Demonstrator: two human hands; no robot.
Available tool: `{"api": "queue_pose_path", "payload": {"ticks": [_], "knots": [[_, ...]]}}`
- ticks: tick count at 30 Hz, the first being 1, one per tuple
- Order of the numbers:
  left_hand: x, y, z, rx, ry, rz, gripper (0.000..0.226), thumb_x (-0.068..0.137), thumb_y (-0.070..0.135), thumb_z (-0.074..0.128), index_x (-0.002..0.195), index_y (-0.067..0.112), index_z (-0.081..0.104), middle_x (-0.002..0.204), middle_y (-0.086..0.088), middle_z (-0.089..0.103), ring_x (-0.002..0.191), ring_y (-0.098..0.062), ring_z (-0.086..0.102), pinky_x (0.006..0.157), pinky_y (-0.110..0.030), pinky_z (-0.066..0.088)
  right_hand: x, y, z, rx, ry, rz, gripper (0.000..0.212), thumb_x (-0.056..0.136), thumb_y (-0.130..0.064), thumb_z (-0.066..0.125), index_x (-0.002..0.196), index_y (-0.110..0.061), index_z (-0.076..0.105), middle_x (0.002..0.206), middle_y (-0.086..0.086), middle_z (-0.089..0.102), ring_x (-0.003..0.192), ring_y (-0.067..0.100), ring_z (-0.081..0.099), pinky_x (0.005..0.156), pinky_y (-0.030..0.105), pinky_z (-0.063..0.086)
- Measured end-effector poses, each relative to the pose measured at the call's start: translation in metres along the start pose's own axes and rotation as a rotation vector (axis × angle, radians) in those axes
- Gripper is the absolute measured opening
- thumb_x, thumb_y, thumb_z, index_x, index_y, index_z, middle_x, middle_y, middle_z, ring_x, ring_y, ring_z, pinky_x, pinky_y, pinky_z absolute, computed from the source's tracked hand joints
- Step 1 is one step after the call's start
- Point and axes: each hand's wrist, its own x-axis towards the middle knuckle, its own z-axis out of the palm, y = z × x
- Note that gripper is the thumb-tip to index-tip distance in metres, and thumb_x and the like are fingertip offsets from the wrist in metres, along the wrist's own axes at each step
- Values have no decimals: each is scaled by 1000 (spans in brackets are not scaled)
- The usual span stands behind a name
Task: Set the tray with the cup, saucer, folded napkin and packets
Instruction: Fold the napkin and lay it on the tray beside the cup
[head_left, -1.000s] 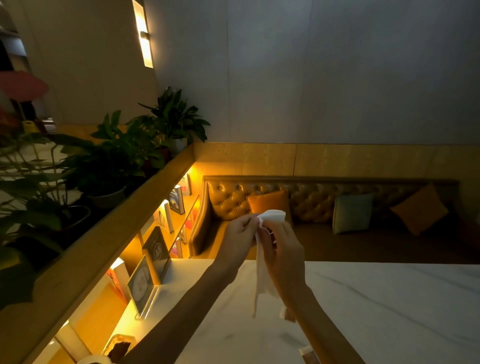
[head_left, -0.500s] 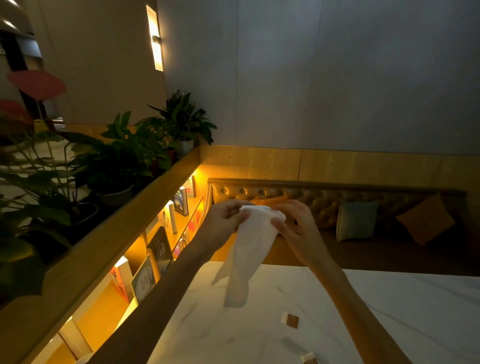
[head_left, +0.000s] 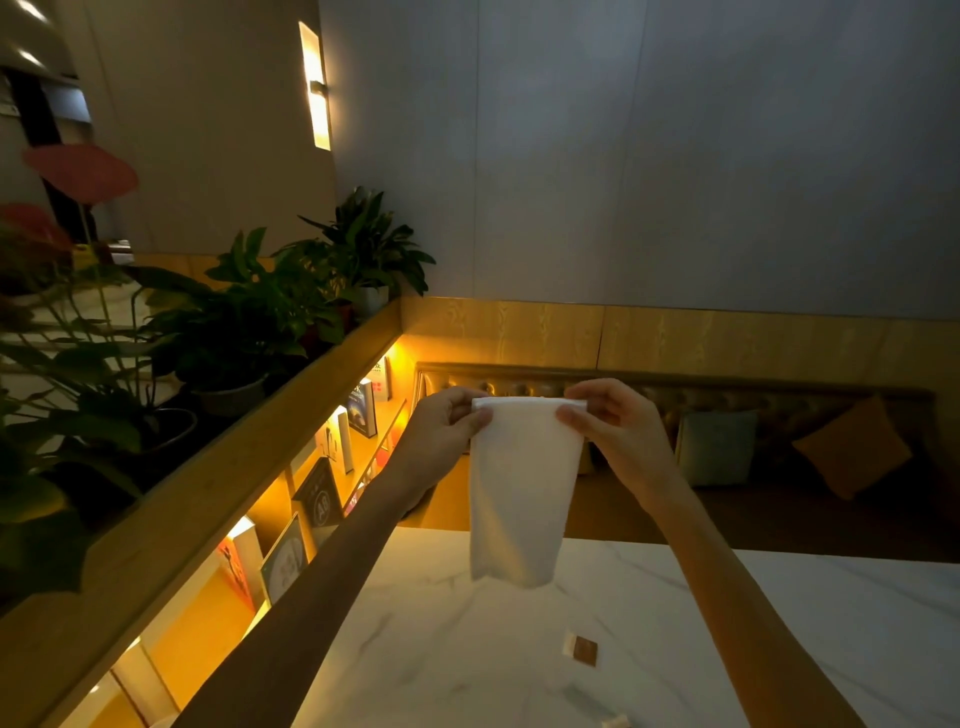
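Observation:
A white napkin hangs flat in the air above the white marble table. My left hand pinches its top left corner and my right hand pinches its top right corner, so the cloth is stretched between them. A small brown and white packet lies on the table below the napkin. Another pale packet shows at the bottom edge. No tray, cup or saucer is in view.
A lit wooden shelf with books and framed cards runs along the left of the table. Potted plants stand on the ledge above it. Behind the table is a tufted bench with cushions.
The napkin was bunched between my hands; now my hands have moved apart and hold it spread open by its top corners. The view has tilted a little upward.

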Motion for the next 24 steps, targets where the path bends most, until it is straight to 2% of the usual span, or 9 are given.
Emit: {"api": "queue_pose_path", "payload": {"ticks": [4,6,8,10,12,15,17,20,24], "knots": [[3,-1,5,-51,2,5,18,98,15,53,115,20,56,109,2,62,103,-12,64,80,-27,59,0,6,-4,174,-78,120,33,80,-36,73,111,-32,65,109,-8,68,103,16,67,76,29,60],[2,0,9,-67,-8,6,15,98,16,52,108,26,57,108,1,62,102,-14,65,79,-28,59,-4,14,-2,232,-230,256,31,87,-35,66,116,-25,64,109,-1,70,104,24,68,82,39,60],[4,-3,9,-78,-39,-39,14,97,17,53,102,28,60,106,-2,65,100,-20,67,76,-28,60,-10,19,4,223,-259,334,29,90,-32,62,111,-13,65,105,8,71,101,31,69,88,52,56],[10,-9,6,-321,-69,-133,15,96,24,54,106,18,64,103,-8,69,97,-25,69,77,-32,60,-7,18,8,252,-190,354,34,89,-33,62,110,-6,66,105,18,69,97,39,67,91,58,52],[8,-17,5,-804,-104,-342,41,96,44,48,116,11,63,107,-12,72,102,-29,67,89,-42,55,0,10,11,319,-149,388,43,87,-38,65,112,-3,64,108,25,66,99,46,64,90,57,50],[-11,-51,24,-1070,-245,-546,74,88,69,34,138,17,51,123,-12,65,112,-29,61,90,-47,54,5,13,17,315,-130,492,46,87,-37,66,117,-2,61,114,24,66,100,41,66,92,53,52],[-29,-71,43,-1008,-280,-600,73,85,70,43,139,21,50,126,-8,66,113,-26,64,85,-45,58,2,27,23,240,-108,567,46,87,-35,65,120,-3,59,114,21,66,99,33,67,93,48,54],[-38,-87,54,-664,-276,-496,52,85,47,63,129,20,55,123,-7,68,112,-24,67,87,-41,58,-9,52,14,277,-99,740,55,85,-43,66,128,-10,54,118,15,64,108,32,65,98,50,51],[-38,-93,47,-511,-267,-471,41,93,23,61,131,13,49,121,-9,65,107,-22,69,83,-34,59,-41,90,-2,626,-378,861,57,94,-51,44,135,-12,51,137,22,53,128,40,50,109,53,38]]}}
